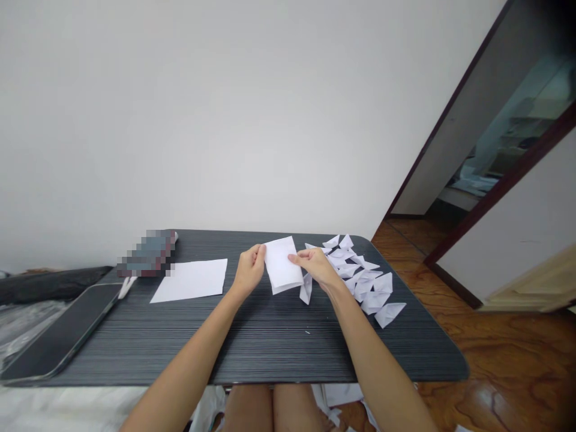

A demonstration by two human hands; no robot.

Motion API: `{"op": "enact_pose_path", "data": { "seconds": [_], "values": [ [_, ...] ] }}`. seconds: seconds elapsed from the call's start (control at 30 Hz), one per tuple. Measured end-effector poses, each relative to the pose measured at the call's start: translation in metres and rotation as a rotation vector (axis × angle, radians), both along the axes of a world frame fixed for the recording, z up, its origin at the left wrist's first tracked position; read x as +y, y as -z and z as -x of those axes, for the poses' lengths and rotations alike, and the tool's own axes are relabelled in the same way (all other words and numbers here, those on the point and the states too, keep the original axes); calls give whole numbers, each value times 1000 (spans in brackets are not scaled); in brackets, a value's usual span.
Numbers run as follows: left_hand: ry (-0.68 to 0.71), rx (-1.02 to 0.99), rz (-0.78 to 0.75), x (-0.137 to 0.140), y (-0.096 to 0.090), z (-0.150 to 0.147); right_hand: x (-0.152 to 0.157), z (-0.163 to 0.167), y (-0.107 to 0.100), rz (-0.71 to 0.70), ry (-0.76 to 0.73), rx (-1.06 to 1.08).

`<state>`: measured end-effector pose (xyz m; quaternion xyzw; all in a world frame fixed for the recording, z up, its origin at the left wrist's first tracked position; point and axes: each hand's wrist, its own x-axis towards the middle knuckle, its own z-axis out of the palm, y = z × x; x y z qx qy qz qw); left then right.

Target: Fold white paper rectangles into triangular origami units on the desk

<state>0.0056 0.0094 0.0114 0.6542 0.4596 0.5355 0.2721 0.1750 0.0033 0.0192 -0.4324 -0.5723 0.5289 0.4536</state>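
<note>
A folded sheet of white paper (282, 264) is held up over the middle of the table. My left hand (251, 267) pinches its upper left edge, the fingers curled closed. On the opposite side my right hand (317, 264) grips it, thumb lying on the front face and fingers behind. Just below the right hand rests a small folded paper piece (306, 289). Several more folded paper boats (375, 300) lie in a loose heap to the right, partly hidden by my right hand and forearm. A flat white sheet (193, 281) lies left of my left hand.
The dark ridged table (270, 348) stands against a white wall. A phone (63, 333) lies at its left edge, with a white cable (127, 287) near a blurred-out object (148, 255). Paper scraps (342, 394) are under the table. A doorway opens at the right.
</note>
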Motion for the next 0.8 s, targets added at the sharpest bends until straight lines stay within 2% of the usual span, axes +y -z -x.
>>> {"op": "enact_pose_path", "data": {
  "seconds": [0.2,0.43,0.5,0.6,0.67,0.77,0.8],
  "values": [
    [-14,-69,11,8,5,6,-3,0,-3,-9,-73,-109],
    [-71,-226,9,20,11,15,-9,4,-9,-2,-182,-74],
    [-92,-221,-1,23,13,17,-7,5,-7,-31,-153,-87],
    [-142,-112,-28,23,13,16,0,4,1,-151,21,-170],
    [-228,18,-115,18,10,13,3,3,5,-247,141,-313],
    [-405,299,-407,4,2,5,4,4,9,-367,188,-545],
    [-380,429,-498,-1,0,2,2,6,9,-400,174,-599]
  ]
}}
